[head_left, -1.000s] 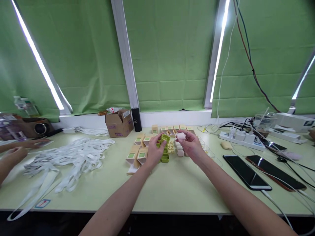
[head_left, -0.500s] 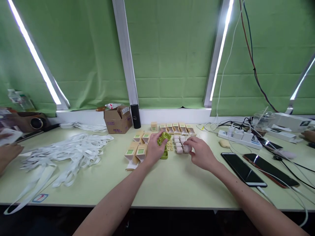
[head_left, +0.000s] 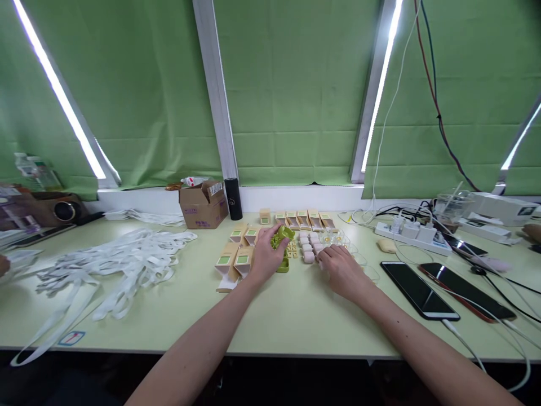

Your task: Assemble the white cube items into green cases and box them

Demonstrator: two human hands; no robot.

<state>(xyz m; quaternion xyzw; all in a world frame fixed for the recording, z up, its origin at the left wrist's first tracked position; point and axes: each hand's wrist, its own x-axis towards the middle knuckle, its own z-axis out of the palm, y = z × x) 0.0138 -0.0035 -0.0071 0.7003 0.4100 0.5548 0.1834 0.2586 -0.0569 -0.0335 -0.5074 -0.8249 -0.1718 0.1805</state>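
My left hand (head_left: 268,252) is closed around a small green plastic case (head_left: 286,233), held just above the table. Under it, another green piece (head_left: 283,266) rests on the tabletop. My right hand (head_left: 340,270) is low over the table, fingers bent together and pointing down; whatever they pinch is hidden beneath them. Right beside those fingers stand rows of pale pink rounded cubes (head_left: 309,257). Behind the hand lie clear round pieces (head_left: 327,237) with yellowish centres and thin clear loops. Several small yellow squares (head_left: 292,250) sit between the two hands.
Open kraft boxes (head_left: 227,261) stand left of my left hand, more (head_left: 302,219) at the back. White ribbons (head_left: 127,270) spread on the left, before a cardboard carton (head_left: 203,206) and black cylinder (head_left: 233,199). Phones (head_left: 418,290), cables and a power strip (head_left: 412,239) lie right. Another person's hand (head_left: 4,265) shows far left.
My right hand has dropped slightly and turned knuckles-up; the pale piece at its fingertips is now out of sight. Clear looped pieces now show behind it. The other person's hand has drawn back left.
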